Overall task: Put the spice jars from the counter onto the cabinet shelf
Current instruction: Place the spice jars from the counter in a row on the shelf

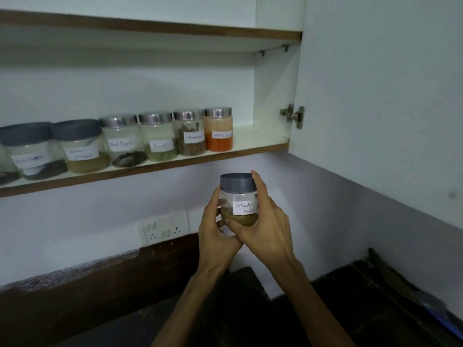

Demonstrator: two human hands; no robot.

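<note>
A clear jar with a grey lid and a label reading "Coriander Powder" hangs in the air below the cabinet shelf. My left hand cups its left side and bottom. My right hand grips its right side, one fingertip up on the lid. On the shelf stands a row of several labelled spice jars: two with grey lids at the left, then steel-lidded ones ending with an orange-red powder jar. The shelf is bare to the right of that jar.
The open cabinet door stands at the right with its hinge. An upper shelf runs above. A wall socket panel sits below the shelf. The dark counter lies beneath my arms.
</note>
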